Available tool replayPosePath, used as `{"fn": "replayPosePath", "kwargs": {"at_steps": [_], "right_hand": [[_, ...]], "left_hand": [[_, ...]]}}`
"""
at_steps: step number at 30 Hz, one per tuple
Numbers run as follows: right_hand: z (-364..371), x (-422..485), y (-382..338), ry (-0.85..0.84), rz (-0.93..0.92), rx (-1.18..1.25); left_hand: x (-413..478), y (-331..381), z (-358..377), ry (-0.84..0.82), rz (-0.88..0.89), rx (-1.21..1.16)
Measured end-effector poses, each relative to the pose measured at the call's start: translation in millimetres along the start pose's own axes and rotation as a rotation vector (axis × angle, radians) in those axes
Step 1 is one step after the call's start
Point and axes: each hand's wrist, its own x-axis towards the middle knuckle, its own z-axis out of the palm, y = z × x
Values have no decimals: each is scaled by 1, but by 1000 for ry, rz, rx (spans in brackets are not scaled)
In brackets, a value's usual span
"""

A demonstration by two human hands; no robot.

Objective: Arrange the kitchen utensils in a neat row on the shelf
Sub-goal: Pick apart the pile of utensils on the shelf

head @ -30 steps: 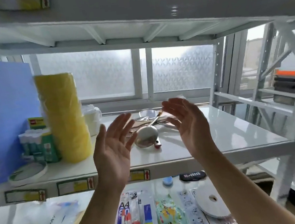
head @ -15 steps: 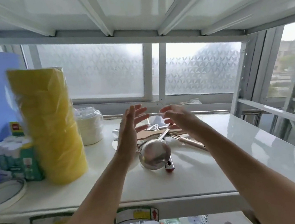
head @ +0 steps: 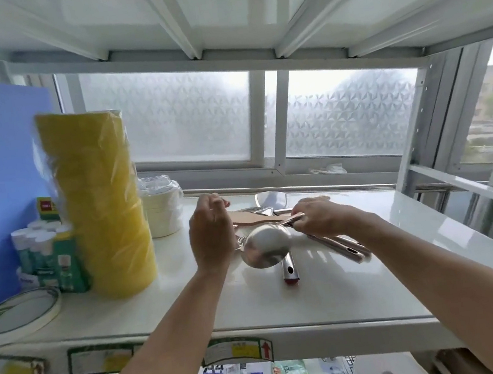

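Observation:
A pile of kitchen utensils lies mid-shelf on the white shelf (head: 313, 296). A steel ladle (head: 265, 246) rests bowl-down on top, its handle running toward my right hand (head: 319, 217), whose fingers are closed on that handle. A wooden spatula (head: 250, 217) and a slotted metal turner (head: 257, 210) lie behind it. Two steel handles (head: 342, 245) stick out to the right, and a handle with a red tip (head: 289, 271) points toward me. My left hand (head: 213, 240) hovers upright just left of the ladle bowl, fingers loosely curled, holding nothing.
A tall wrapped stack of yellow tape rolls (head: 102, 203) stands at left, with white tape rolls (head: 161, 208) behind it, glue sticks (head: 47, 258) and a flat tape roll (head: 19, 311) near the front edge. A blue board (head: 0, 168) leans far left. Frosted window behind; stationery below.
Both hands have moved in and down onto the utensil pile. My right hand has closed on the ladle handle; my left hand has curled beside the bowl. The view has moved closer.

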Motion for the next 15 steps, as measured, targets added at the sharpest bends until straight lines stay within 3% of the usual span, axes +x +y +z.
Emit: {"fn": "replayPosePath", "kwargs": {"at_steps": [5,15], "right_hand": [[-4,2,22,22,-51,61],[-12,-9,47,123,-104,-147]], "left_hand": [[1,-4,-1,30,-13,88],[-7,-4,-3,-98,64,373]]}}
